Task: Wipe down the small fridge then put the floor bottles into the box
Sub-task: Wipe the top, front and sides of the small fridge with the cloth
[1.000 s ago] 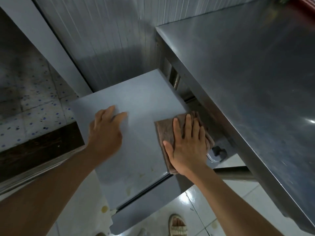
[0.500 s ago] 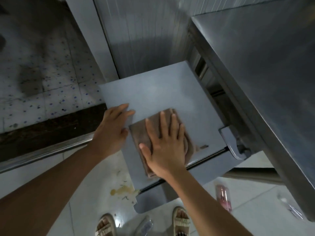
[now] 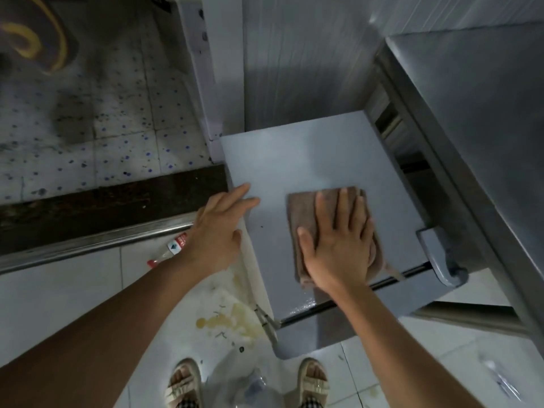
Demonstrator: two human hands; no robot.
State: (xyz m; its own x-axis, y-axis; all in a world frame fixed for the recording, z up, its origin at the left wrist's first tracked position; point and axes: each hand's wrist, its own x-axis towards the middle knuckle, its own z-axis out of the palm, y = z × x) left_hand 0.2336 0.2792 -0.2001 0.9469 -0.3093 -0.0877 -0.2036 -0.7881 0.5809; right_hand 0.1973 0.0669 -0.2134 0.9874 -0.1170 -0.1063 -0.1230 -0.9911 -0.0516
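The right hand (image 3: 338, 245) presses the cloth (image 3: 303, 207) flat, fingers spread, on the fridge top (image 3: 309, 154); unwiped surface lies beyond the fingertips, left hand (image 3: 217, 231) open at its left edge.

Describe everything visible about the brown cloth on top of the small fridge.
The brown cloth is a folded, roughly rectangular rag of soft, towel-like fabric in a dull brown. It lies flat on the grey top of the small fridge, toward its front right part, with its near end reaching the front edge and a loose corner hanging slightly over. The right hand presses on it palm down with fingers spread, covering most of it. The left hand rests apart, at the fridge's left edge, not touching the cloth.
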